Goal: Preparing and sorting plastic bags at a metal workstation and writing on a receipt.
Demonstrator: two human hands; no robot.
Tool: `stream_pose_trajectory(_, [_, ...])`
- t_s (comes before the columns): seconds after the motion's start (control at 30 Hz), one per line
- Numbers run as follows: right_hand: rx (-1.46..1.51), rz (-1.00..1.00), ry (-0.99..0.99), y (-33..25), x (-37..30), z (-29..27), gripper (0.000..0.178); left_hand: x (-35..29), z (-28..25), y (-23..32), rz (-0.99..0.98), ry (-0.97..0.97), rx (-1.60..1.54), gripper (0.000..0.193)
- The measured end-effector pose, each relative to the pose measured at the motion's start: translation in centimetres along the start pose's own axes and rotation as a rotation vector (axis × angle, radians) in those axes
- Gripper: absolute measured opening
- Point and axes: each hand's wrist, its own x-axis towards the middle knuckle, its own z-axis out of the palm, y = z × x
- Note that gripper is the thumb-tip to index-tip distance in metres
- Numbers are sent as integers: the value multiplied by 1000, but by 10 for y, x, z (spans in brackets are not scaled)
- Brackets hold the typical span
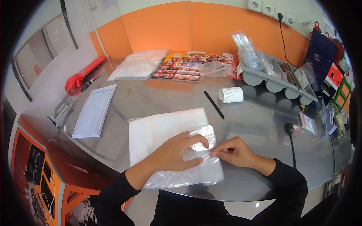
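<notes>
A stack of clear plastic bags lies flat on the metal table in front of me, with a white sheet-like layer in it. On its right side rests a smaller folded clear plastic bag, shiny and creased. My left hand lies over the stack, its thumb and fingers spread apart and touching the plastic. My right hand pinches the right edge of the smaller bag between thumb and forefinger.
Beyond the bags lie a black pen and a paper roll with handwriting. A paper pad is at left. Flyers and more plastic bags line the back. A grey divided tray and a microphone stand at right.
</notes>
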Motion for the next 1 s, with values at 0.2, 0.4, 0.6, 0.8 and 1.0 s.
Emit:
stream_pose_trajectory(0.2, [40,-47,237,-13,-4,4,13,3,1,-3,-126,35,-28,13])
stream_pose_trajectory(0.4, [-352,-234,-66,-33,-1,-7,16,7,0,1,-197,77,-78,10])
stream_pose_trajectory(0.6, [-217,-41,-99,-12,0,-1,13,1,1,-13,-63,4,-2,15])
stream_pose_trajectory(0.8, [195,41,154,-7,1,11,10,1,-7,9,-170,-96,70,26])
stream_pose_trajectory(1.0, [-228,-238,-7,-36,-3,-9,27,2,1,-6,-154,12,-98,24])
